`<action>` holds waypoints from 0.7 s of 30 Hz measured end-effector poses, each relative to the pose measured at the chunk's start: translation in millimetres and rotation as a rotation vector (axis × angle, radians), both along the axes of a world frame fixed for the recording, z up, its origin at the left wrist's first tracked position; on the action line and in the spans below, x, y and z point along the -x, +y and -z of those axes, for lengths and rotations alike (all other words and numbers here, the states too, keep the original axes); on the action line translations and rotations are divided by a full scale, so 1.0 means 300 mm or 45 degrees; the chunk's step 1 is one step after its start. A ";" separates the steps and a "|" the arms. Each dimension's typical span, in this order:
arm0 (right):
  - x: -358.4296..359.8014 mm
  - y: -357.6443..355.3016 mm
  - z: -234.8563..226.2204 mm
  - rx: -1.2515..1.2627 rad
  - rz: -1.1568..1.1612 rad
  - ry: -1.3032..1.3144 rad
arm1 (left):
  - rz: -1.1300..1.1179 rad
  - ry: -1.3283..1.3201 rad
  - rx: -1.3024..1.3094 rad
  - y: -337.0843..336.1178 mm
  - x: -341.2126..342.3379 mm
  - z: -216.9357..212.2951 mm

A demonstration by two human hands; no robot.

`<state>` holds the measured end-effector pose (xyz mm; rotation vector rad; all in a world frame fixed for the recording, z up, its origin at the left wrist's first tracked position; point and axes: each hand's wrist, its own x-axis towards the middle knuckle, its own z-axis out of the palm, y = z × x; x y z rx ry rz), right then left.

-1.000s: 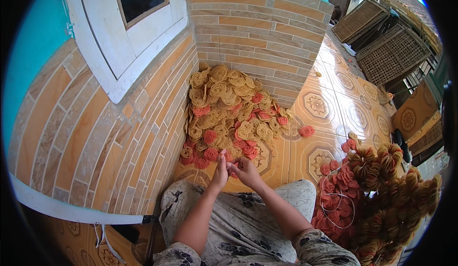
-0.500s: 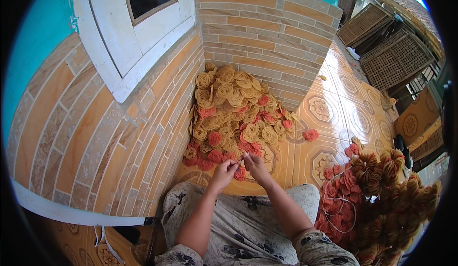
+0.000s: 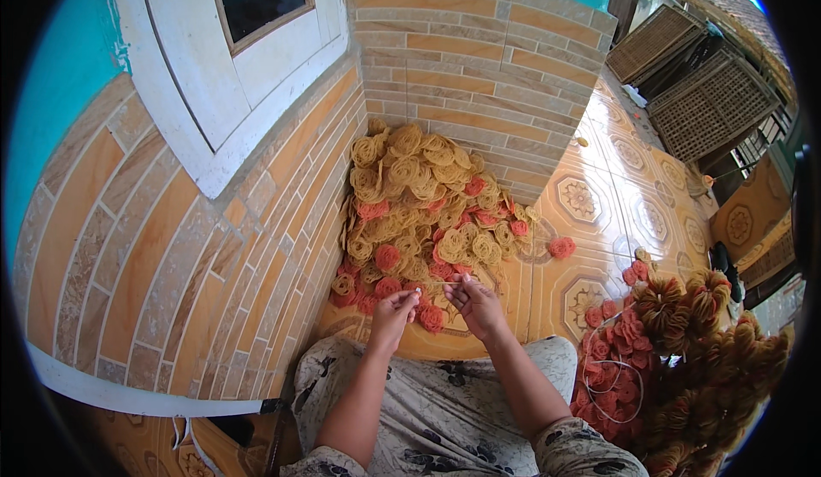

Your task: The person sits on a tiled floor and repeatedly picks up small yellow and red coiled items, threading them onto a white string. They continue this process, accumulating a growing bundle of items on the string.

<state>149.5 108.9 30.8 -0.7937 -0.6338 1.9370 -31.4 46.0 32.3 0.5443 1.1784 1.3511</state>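
yellow and red coiled crackers (image 3: 423, 212) lie heaped in the corner where the brick-tiled wall (image 3: 171, 254) meets the patterned floor tiles (image 3: 599, 195). just in front of the heap, the left hand (image 3: 395, 310) and right hand (image 3: 475, 304) are raised close together, fingertips pinched on a thin string (image 3: 436, 283) stretched between them. right of the heap, well apart, strung bundles of crackers (image 3: 684, 357) rest on the floor. nearer than the heap, a patterned grey cloth (image 3: 445, 408) covers the lap.
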 end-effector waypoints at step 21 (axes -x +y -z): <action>0.020 -0.033 0.005 0.038 -0.056 0.037 | 0.007 -0.075 -0.027 -0.005 -0.013 0.001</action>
